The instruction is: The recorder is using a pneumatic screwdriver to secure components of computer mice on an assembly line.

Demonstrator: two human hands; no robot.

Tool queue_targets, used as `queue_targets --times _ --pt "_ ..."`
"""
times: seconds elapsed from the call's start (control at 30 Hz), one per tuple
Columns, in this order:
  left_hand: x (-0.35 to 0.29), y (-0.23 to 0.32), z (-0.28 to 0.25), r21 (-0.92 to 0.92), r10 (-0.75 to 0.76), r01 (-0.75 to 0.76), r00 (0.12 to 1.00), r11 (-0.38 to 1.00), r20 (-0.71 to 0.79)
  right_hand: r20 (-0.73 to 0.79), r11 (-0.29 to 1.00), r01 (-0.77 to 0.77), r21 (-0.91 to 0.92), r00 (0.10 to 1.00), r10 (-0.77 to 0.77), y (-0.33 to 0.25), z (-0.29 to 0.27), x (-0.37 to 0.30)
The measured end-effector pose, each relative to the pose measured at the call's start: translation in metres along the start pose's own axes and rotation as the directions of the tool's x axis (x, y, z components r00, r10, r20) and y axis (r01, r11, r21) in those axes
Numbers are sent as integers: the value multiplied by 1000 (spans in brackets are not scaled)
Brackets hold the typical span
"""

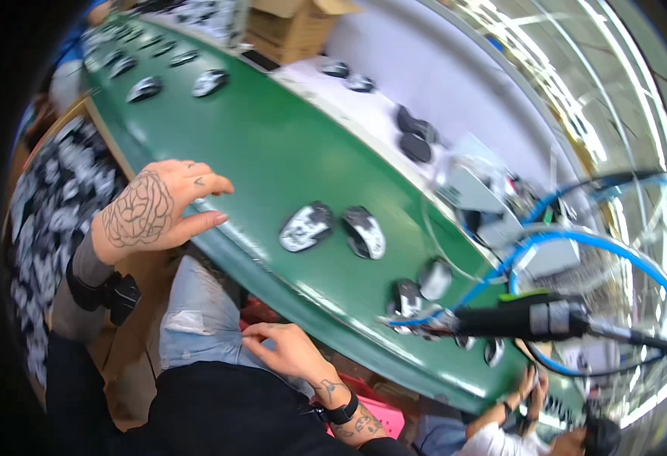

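Observation:
My left hand [155, 209] is held above the near edge of the green conveyor belt [227, 144], thumb and fingers apart, with nothing in it. My right hand [292, 351] is low by my thigh, its fingers loosely bent and apart, holding nothing that shows. Nearest on the belt are two partly assembled computer mice in black and white, a left one [307, 226] and a right one [364, 232], standing side by side and apart from both hands. Farther right, a third black-and-white mouse [406, 300] sits beside a grey mouse shell [435, 279], partly behind a hanging tool.
A black power screwdriver [531, 319] with blue air hoses [607, 247] hangs over the belt's right side. At left stands a carton [63, 205] full of black-and-white parts. More mice [145, 89] line the far left. A co-worker [501, 437] sits at lower right.

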State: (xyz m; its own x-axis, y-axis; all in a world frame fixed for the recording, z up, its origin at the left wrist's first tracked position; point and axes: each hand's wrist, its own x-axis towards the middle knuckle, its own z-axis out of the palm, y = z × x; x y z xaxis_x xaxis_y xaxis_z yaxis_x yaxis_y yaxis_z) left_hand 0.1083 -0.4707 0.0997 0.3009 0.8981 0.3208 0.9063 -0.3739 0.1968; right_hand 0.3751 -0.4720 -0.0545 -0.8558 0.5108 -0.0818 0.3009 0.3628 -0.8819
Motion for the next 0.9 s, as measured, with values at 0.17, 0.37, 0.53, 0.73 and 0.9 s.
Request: queue_targets --times 0.17,0.37,0.53,0.73,0.9 --pt "61 -21 24 -217 136 -131 991 967 8 -240 994 -91 -63 968 74 -18 -13 -23" --pt "75 -147 37 -12 30 -28 975 1000 221 -687 825 -559 84 568 454 -2 11 -85" --pt "63 -289 30 313 -456 398 879 862 141 -977 881 -427 206 -141 160 58 33 -137" --pt "93 -305 72 118 -314 296 929 948 197 -998 978 -208 -7 -54 -19 3 56 -170" --pt "136 -167 145 -131 189 -179 980 975 64 -913 925 -10 -381 -157 -378 -49 -40 -106"
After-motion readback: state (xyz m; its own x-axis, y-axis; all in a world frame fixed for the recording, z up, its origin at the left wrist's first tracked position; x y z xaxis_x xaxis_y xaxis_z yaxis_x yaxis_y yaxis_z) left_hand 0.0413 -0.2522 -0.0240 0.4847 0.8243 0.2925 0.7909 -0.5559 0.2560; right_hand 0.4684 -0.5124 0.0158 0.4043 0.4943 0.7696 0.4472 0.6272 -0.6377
